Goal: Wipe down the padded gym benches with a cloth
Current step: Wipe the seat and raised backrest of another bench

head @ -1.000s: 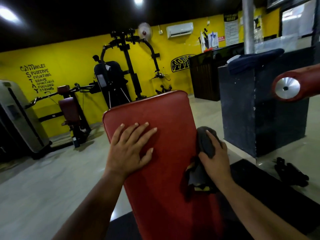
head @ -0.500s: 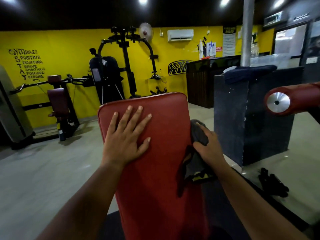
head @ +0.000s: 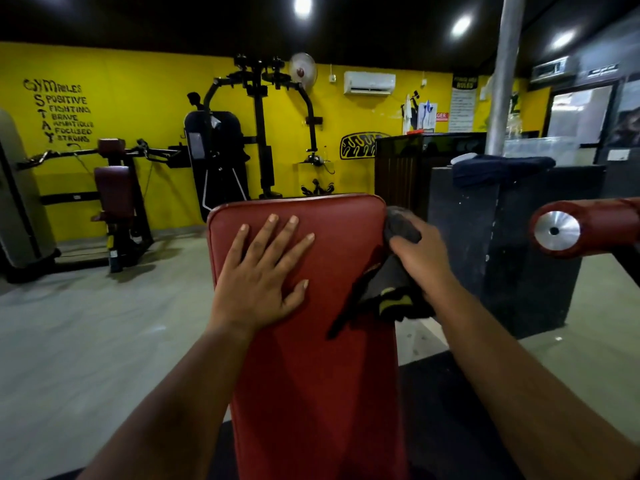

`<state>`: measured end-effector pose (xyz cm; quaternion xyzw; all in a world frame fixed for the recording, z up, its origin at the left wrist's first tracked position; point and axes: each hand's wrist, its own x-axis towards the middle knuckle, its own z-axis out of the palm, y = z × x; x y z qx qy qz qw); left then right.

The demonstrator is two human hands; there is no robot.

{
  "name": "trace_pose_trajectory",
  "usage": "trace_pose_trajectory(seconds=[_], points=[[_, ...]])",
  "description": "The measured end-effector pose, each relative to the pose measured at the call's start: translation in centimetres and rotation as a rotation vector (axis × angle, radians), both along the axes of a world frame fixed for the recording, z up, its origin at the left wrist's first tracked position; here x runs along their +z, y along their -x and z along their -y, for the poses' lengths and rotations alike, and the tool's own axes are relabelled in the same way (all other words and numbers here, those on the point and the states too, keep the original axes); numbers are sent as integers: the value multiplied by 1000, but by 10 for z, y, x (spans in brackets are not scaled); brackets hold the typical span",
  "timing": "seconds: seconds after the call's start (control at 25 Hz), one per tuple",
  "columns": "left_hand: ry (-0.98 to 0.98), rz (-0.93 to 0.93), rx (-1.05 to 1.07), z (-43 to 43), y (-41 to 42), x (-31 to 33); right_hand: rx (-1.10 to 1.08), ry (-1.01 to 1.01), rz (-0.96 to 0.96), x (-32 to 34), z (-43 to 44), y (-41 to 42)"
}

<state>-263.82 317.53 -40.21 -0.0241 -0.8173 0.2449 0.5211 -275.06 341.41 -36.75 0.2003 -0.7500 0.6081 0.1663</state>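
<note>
A long red padded bench [head: 311, 368] runs away from me down the middle of the view. My left hand [head: 263, 278] lies flat on its upper left part, fingers spread and straight. My right hand [head: 420, 259] grips a dark cloth [head: 391, 285] with a yellow patch and presses it against the bench's right edge near the top corner. Part of the cloth hangs down under the hand.
A red roller pad with a metal end cap [head: 557, 232] juts in from the right. A black block [head: 502, 244] with dark fabric on top stands behind my right hand. Weight machines [head: 249, 133] line the yellow wall. Grey floor [head: 86, 334] lies to the left.
My right hand has slid the cloth up along the bench's right edge toward the top corner. My left hand has stayed flat on the pad. The view has tilted up.
</note>
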Motion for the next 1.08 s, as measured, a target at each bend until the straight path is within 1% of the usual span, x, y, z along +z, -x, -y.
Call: trace_pose_trajectory(seconds=[0.16,0.24,0.28,0.32,0.4,0.44,0.48,0.52,0.6,0.64,0.68,0.72,0.8,0.84,0.88,0.96,1.0,1.04,1.08], points=[[-3,0,-7,-1,0,-1,-3,-137,197,-39,-11,-13],[-7,2,-7,-1,-1,-1,-25,-107,237,-41,-11,-17],[-8,2,-10,-1,-1,0,-34,-56,244,-33,-7,-17],[-9,3,-14,-1,-1,0,-36,20,241,-20,-3,-15],[-8,4,-23,0,-2,0,-12,188,165,12,9,-8],[-4,4,-22,1,-1,0,-16,229,98,30,14,-5],[1,2,-20,0,-1,-1,-37,196,12,45,19,-2],[4,-3,-21,0,-1,0,-72,76,-89,55,23,-1],[-1,-17,-36,0,-1,-1,-218,-373,-288,62,28,-3],[-3,-27,-47,0,-2,-3,-278,-548,-374,62,28,-4],[-1,-39,-62,1,-3,-5,-302,-646,-408,63,24,-1],[2,-51,-79,2,-4,-8,-297,-680,-378,65,19,2],[9,-62,-104,2,-5,-15,-290,-663,-250,70,13,8],[11,-62,-106,3,-5,-17,-313,-676,-243,72,15,6],[10,-64,-103,3,-5,-18,-358,-723,-303,73,21,0],[-8,-64,-99,3,-6,-18,-388,-841,-571,73,38,-20],[-18,-59,-95,3,-6,-18,-334,-886,-716,73,44,-27],[-28,-50,-90,3,-7,-20,-263,-934,-821,73,49,-31],[-35,-43,-86,3,-8,-22,-210,-968,-868,73,51,-32]])
